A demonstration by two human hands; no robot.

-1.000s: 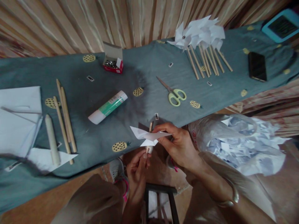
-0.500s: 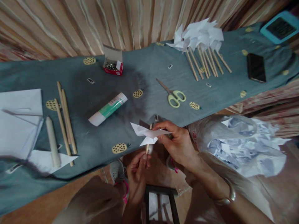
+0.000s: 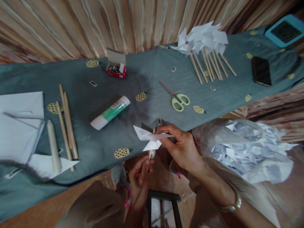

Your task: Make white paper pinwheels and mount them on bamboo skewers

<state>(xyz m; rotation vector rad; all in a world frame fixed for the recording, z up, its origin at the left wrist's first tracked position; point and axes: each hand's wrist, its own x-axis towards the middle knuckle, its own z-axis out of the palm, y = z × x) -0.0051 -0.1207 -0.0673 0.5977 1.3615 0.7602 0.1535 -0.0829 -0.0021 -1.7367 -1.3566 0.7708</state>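
Just past the table's front edge, my left hand (image 3: 140, 171) is closed round a thin wooden stick (image 3: 150, 154), which points up and away from me. A white paper pinwheel (image 3: 152, 136) sits at the upper part of that stick. My right hand (image 3: 179, 144) pinches the pinwheel's right side, thumb below and fingers above. Its fingertips lie close to the top of the stick, and whether they touch the stick is hidden. Beyond the hands lie green-handled scissors (image 3: 177, 98) and a glue stick (image 3: 110, 112).
A red box of metal pins (image 3: 116, 71) stands open at the back. Finished pinwheels (image 3: 204, 38) lie at the back right, near a phone (image 3: 261, 71) and a blue-framed device (image 3: 285, 30). Loose sticks (image 3: 67, 126) and paper (image 3: 21, 123) are left; a bag of paper scraps (image 3: 242, 152) stands right.
Both hands keep their hold on the stick and the pinwheel, almost unmoved. The whole view has shifted very slightly.
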